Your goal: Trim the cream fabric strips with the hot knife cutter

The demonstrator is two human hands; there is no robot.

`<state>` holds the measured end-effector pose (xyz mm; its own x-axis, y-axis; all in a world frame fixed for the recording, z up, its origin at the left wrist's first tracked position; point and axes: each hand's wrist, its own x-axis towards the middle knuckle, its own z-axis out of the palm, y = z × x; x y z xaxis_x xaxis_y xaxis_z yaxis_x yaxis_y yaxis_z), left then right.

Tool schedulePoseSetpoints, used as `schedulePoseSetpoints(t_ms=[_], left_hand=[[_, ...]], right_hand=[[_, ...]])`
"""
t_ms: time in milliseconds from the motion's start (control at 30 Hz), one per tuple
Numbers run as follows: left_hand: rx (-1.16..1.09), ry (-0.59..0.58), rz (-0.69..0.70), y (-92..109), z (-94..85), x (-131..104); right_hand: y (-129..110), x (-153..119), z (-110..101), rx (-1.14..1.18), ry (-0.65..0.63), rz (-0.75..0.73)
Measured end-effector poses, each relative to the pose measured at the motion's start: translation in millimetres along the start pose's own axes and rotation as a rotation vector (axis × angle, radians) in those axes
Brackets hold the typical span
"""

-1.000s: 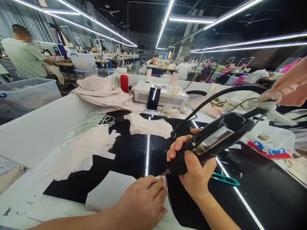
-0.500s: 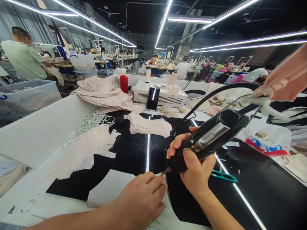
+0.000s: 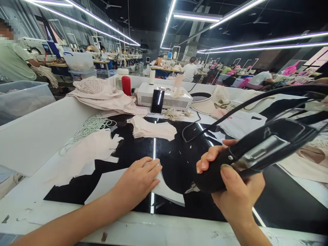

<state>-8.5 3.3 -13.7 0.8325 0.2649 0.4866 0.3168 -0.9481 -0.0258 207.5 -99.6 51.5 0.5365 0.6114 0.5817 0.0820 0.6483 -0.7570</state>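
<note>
My left hand (image 3: 139,182) lies flat, fingers stretched, on a white curved cut piece (image 3: 170,193) at the front of the glossy black board (image 3: 205,212). My right hand (image 3: 230,177) is wrapped round a black corded hand cutter (image 3: 266,150) with a bright metal side plate. Its pointed metal tip (image 3: 192,188) hovers at or just above the board, right of the white piece and apart from it. A stack of pale pink cut fabric pieces (image 3: 153,128) lies farther back. Left of my left hand are more pale pink pieces (image 3: 84,153).
Behind the board stand a white vented box (image 3: 164,95), a phone (image 3: 157,101) and a red bottle (image 3: 126,86). Green cord (image 3: 94,126) lies at left near piled pink fabric (image 3: 105,99). The black cable (image 3: 230,112) arcs across the right. Co-workers sit beyond.
My left hand has gone from pinching the edge near the tip to lying flat, farther left. My right hand has drawn the cutter rightward, away from the left hand. The view has shifted.
</note>
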Motion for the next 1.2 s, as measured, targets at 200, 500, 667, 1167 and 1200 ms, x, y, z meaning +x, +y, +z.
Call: schedulePoseSetpoints(t_ms=[200, 500, 667, 1167, 1200], left_hand=[[-0.256, 0.118, 0.184, 21, -0.3, 4], [-0.159, 0.155, 0.306, 45, 10.2, 13], [-0.101, 0.138, 0.302, 51, 13.5, 18], [-0.066, 0.141, 0.267, 47, 20.8, 24], [-0.093, 0.132, 0.251, 46, 18.4, 25]], right_hand=[[2, -11, -2, 0.058, -0.027, 0.017], [9, -17, -1, 0.047, -0.030, 0.022], [10, -17, 1, 0.057, -0.029, 0.014], [7, -10, 7, -0.071, -0.007, -0.025], [7, -10, 8, -0.081, -0.004, -0.022]])
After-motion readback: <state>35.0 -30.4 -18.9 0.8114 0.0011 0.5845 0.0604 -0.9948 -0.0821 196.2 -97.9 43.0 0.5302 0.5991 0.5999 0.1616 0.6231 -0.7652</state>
